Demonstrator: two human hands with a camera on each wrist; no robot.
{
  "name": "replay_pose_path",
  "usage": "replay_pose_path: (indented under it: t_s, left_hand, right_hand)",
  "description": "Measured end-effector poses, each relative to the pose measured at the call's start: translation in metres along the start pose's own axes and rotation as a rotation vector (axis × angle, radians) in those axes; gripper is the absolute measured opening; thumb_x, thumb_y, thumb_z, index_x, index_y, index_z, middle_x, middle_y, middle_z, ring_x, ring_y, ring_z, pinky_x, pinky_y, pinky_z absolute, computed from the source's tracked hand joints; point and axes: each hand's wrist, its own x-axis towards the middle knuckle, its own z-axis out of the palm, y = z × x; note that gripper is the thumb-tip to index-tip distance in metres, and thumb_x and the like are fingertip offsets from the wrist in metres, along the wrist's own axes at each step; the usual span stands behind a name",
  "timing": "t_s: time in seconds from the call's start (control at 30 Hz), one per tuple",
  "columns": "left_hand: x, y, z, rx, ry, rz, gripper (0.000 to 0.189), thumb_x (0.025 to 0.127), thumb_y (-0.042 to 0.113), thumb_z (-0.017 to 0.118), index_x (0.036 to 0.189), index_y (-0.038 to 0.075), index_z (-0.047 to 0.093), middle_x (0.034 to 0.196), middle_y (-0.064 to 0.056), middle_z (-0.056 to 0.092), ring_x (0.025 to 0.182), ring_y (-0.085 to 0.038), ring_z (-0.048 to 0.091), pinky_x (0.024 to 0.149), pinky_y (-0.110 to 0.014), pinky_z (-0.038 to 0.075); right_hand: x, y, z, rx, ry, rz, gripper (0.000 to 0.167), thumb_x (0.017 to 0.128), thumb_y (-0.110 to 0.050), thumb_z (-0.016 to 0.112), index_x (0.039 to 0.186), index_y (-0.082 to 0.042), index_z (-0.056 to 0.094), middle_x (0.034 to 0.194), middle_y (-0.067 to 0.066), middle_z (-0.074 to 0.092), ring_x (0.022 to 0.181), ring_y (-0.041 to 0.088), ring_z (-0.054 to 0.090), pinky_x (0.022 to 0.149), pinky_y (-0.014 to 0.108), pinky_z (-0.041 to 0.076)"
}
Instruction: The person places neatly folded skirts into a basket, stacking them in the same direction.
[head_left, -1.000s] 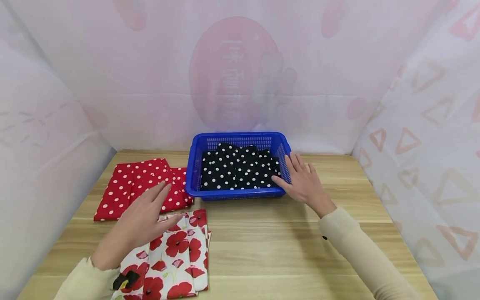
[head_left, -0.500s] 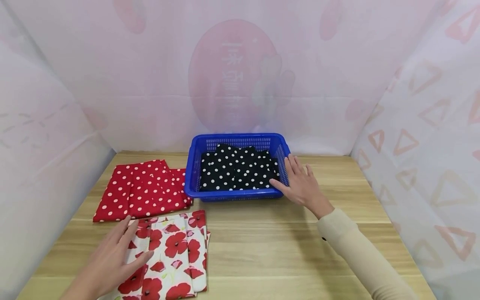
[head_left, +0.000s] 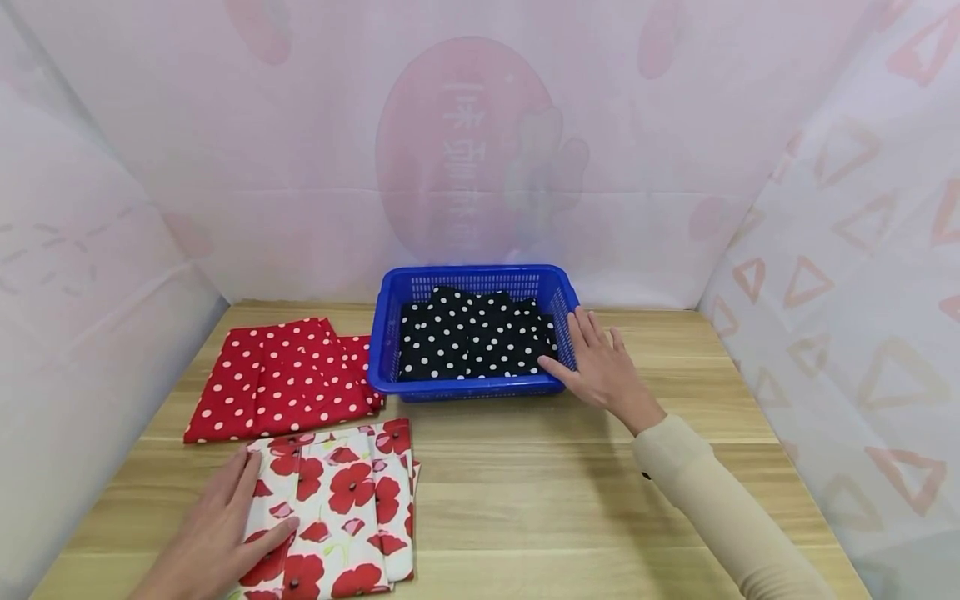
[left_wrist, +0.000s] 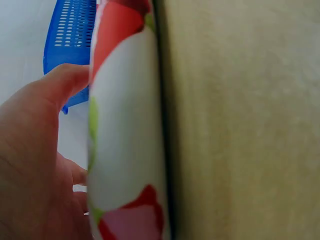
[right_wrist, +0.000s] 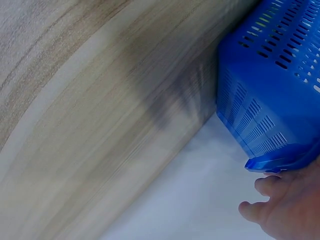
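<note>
Head view: we see the folded poppy-print cloth [head_left: 341, 500] at the table's [head_left: 510, 492] near left, apparently now the work's focus: the left hand [head_left: 213, 525] has lowered to its edge, fingers relaxed; the right hand [head_left: 603, 375], unclenched, touches the blue plastic basket [head_left: 465, 388].

Right grip [head_left: 600, 367] ahead of left grip [head_left: 215, 527]

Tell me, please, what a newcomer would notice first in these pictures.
Probably the blue basket toward the back of the wooden table, holding black dotted cloth, with the right hand at its right side. Next, red dotted cloth lies to its left, and poppy-print cloth lies nearer, the left hand at its left side.
</note>
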Motion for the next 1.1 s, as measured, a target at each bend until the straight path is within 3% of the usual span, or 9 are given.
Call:
replay_pose_path:
  t_s: [0.4,0.67,1.1]
  left_hand:
    - [0.004,0.006,0.012,-0.076,-0.029,0.006,0.131,0.088,0.072,0.069,0.166,-0.004,-0.004,0.165,-0.038,0.007,0.143,-0.057,0.017,0.102,-0.084,0.041]
    - [0.005,0.011,0.015,-0.080,-0.051,-0.008,0.132,0.086,0.073,0.070,0.166,-0.006,0.000,0.165,-0.038,0.005,0.143,-0.059,0.014,0.101,-0.083,0.043]
    - [0.013,0.047,0.019,-0.085,-0.054,0.016,0.132,0.084,0.075,0.071,0.166,-0.006,0.006,0.168,-0.037,0.005,0.148,-0.059,0.012,0.103,-0.082,0.041]
  right_hand:
    - [0.001,0.003,0.001,-0.003,0.005,0.000,0.104,0.101,-0.078,0.034,0.169,-0.004,0.007,0.179,0.017,0.004,0.167,0.038,0.004,0.132,0.068,0.006]
    - [0.000,0.002,0.002,0.002,0.015,-0.003,0.104,0.102,-0.076,0.036,0.169,-0.002,0.010,0.179,0.018,0.007,0.166,0.040,0.007,0.131,0.069,0.008]
    - [0.001,0.002,0.002,-0.024,0.021,-0.005,0.102,0.102,-0.076,0.034,0.169,-0.001,0.011,0.178,0.019,0.007,0.166,0.041,0.010,0.130,0.071,0.012]
